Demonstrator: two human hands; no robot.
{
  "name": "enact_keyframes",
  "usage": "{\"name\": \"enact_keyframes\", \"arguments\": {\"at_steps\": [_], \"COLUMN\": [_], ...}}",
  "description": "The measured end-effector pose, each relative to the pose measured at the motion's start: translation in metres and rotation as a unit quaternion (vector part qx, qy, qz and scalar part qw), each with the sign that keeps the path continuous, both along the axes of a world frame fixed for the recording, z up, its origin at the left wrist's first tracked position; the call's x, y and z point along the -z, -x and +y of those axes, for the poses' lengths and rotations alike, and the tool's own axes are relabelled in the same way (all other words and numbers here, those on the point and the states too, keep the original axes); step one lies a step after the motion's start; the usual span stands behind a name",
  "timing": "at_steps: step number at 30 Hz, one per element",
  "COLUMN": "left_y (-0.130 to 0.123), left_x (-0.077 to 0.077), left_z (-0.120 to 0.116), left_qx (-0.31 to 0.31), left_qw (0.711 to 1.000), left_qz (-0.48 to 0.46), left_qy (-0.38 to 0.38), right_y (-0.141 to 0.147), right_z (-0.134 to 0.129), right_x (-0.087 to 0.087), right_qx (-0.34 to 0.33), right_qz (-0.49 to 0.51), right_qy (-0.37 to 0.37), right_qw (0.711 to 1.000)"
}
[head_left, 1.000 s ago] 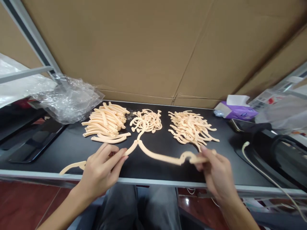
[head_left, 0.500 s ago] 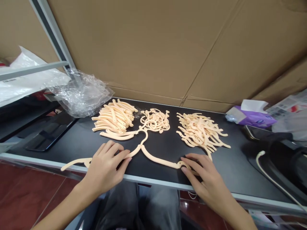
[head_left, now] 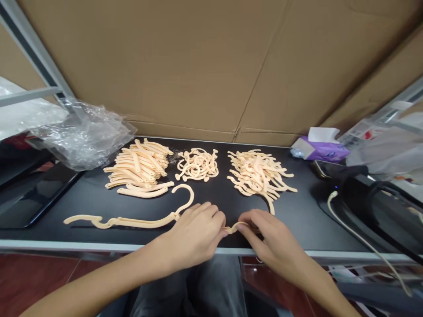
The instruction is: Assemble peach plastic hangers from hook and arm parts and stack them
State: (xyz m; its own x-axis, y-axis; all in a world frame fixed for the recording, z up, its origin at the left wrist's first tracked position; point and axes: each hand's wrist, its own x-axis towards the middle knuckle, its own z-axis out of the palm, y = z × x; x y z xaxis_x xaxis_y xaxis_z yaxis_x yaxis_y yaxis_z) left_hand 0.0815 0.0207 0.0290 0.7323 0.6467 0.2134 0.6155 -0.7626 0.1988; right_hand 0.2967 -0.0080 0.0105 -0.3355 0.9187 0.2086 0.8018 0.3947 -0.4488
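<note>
A cream plastic folding clothes hanger [head_left: 142, 223] lies along the front of the black table, its hook curving up near the middle. My left hand [head_left: 201, 229] is closed around the hanger's right arm. At that arm's right end, my right hand [head_left: 267, 233] pinches a wavy end piece [head_left: 234, 228], close to the fingers of my left hand. The joint between the two parts is partly covered by my fingers. Behind the hanger are a pile of straight arm pieces [head_left: 140, 163], a pile of hooks [head_left: 198, 164] and a pile of wavy end pieces [head_left: 259, 171].
Crumpled clear plastic [head_left: 89, 132] and a dark flat device [head_left: 42, 193] are on the left. A purple tissue pack [head_left: 322, 147], a phone [head_left: 325, 169] and a white cable [head_left: 360, 242] are on the right. Cardboard [head_left: 172, 66] stands behind the table [head_left: 297, 224].
My left hand has moved from the hanger's left arm to its right arm, beside my right hand. My right hand still grips the right end piece. The view has shifted rightward.
</note>
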Motion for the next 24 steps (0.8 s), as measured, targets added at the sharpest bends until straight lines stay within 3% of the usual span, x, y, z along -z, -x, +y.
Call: {"name": "enact_keyframes", "arguments": {"at_steps": [5, 9, 14, 19, 24], "left_y": [0.0, 0.001, 0.0, -0.001, -0.001], "left_x": [0.009, 0.017, 0.02, 0.014, 0.015], "left_z": [-0.009, -0.012, -0.009, -0.009, -0.009], "left_qx": [-0.024, -0.002, -0.016, -0.037, -0.034], "left_qw": [0.997, 0.995, 0.996, 0.999, 0.999], "left_qz": [0.043, 0.005, -0.045, -0.008, 0.001], "left_qy": [-0.056, -0.098, -0.076, -0.005, 0.015], "right_y": [0.004, 0.008, 0.008, 0.007, 0.007], "right_z": [0.003, 0.006, 0.006, 0.007, 0.009], "right_x": [-0.009, -0.016, -0.019, -0.018, -0.015], "right_qx": [-0.008, -0.008, -0.046, -0.08, -0.084], "right_qz": [-0.056, -0.089, -0.119, -0.156, -0.153], "right_qy": [-0.013, -0.01, -0.019, -0.05, -0.064], "right_qw": [0.998, 0.996, 0.992, 0.983, 0.982]}}
